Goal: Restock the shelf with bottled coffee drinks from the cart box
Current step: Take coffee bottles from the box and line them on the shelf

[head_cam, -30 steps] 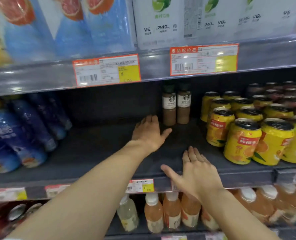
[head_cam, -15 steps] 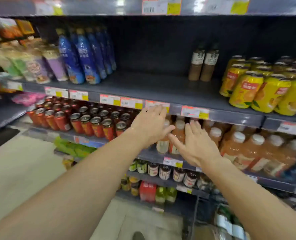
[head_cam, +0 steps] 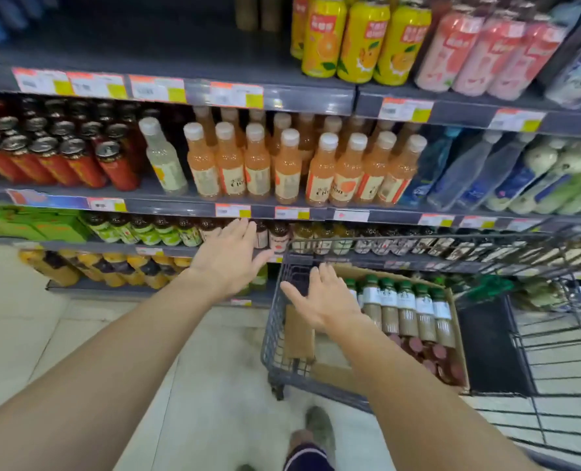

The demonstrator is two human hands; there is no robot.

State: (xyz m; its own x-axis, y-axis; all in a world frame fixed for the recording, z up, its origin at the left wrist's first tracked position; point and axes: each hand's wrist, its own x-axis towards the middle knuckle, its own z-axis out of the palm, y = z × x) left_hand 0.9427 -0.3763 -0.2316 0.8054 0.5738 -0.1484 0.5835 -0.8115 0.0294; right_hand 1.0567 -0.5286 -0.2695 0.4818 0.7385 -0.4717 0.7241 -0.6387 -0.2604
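Reaching down toward the cart box (head_cam: pixel 453 334) at lower right of the frame, both hands empty. Right hand (head_cam: pixel 328 300) hovering with fingers spread over the box's near end, just beside the row of green-capped bottled coffee drinks (head_cam: pixel 404 309) standing upright inside. Left hand (head_cam: pixel 229 258) hanging open at centre frame, outside the cart (head_cam: pixel 275 321), in front of the lower shelves. Waiting at upper centre, the dark bare stretch of shelf (head_cam: pixel 166 39) left of the yellow cans (head_cam: pixel 360 39).

Risking, probably, a knocked row: bottles packed tight, so fingers grabbing one neck could be tipping its neighbours. Also possibly catching a wrist on the cart's wire rim while lifting out.
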